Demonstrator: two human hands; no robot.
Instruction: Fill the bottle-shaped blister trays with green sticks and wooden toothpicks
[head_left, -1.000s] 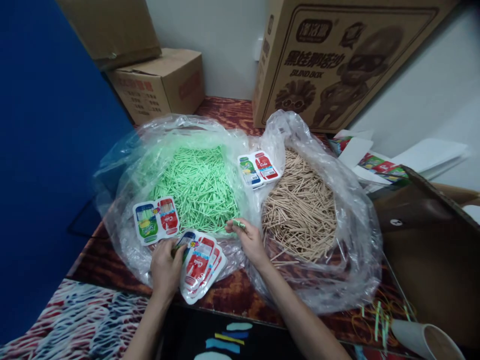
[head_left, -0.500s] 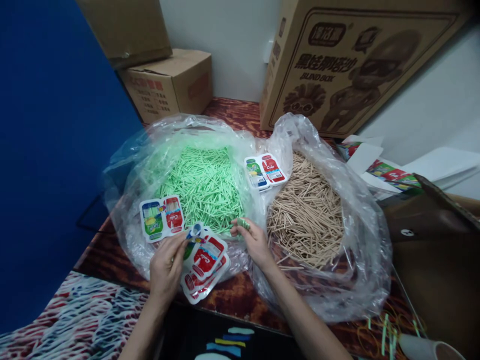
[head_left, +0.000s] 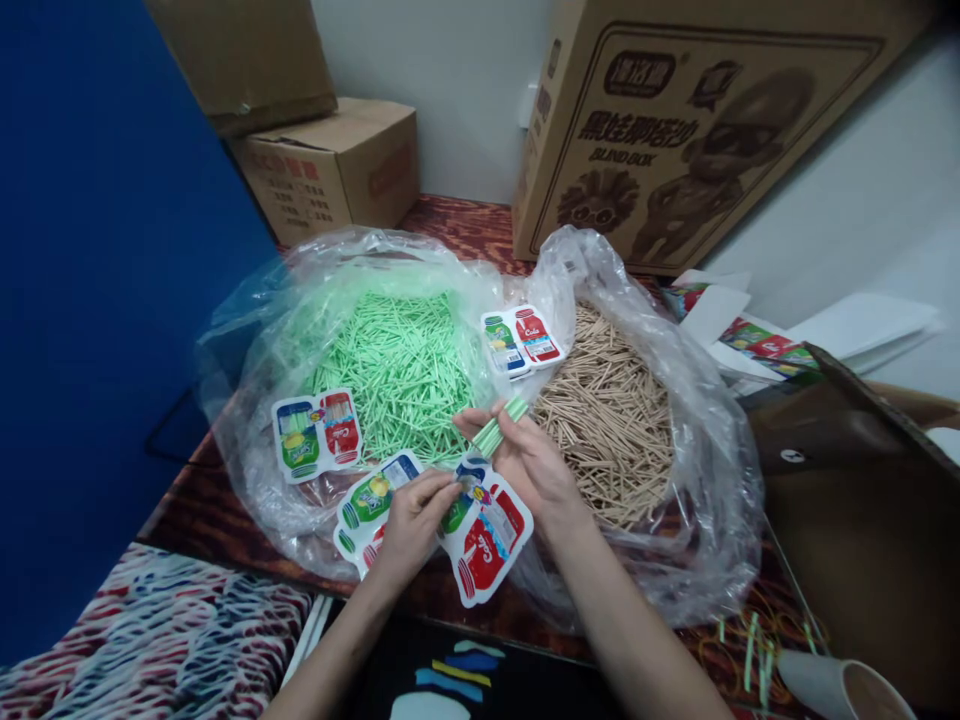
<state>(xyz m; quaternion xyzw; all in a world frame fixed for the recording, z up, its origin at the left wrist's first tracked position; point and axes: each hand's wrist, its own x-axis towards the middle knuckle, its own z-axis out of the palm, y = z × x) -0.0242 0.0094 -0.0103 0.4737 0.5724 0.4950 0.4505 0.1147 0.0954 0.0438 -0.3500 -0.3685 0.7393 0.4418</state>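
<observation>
Several slim green sticks (head_left: 499, 429) firm in right hand (head_left: 536, 468), glossy jar-shaped pack (head_left: 491, 540) in pinch of left hand (head_left: 412, 518)

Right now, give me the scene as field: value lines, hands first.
left hand: pinching a Cola-printed packet
right hand: holding a bunch of green sticks
left bag: loose green stick pile
right bag: brown stick pile
between bags: flat two-jar packet
behind: BLIND BOX carton
lower right: cup on its side
</observation>
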